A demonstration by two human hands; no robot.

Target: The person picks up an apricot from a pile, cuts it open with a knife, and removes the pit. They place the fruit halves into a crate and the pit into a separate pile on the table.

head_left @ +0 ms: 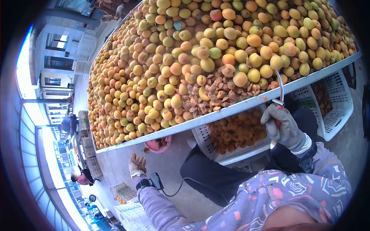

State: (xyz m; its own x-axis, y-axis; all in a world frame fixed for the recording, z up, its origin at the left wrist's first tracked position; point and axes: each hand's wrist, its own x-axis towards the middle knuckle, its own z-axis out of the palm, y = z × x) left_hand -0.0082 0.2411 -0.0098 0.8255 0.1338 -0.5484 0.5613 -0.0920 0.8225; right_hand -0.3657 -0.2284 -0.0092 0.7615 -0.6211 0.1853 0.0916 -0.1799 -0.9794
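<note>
My right hand [285,125], in a grey glove, is closed around the red handle of a curved knife [281,86] at the table's front edge. Its thin blade reaches up over the edge, and the tip meets or overlaps a yellow apricot [276,62]. My left hand [137,164], also gloved, is held low and away from the table, fingers loosely bent and apart, with nothing visible in it. Close to it, a small brown piece [146,150] shows beside a pink basin [158,144]. Brown apricot pits [219,94] lie heaped near the table edge.
Apricots [154,69] cover the table behind its metal edge [231,109]. Below stand a white crate [246,154] of orange fruit pieces and another white crate [339,111] at right. Crates [86,146] and a person [83,178] appear farther left.
</note>
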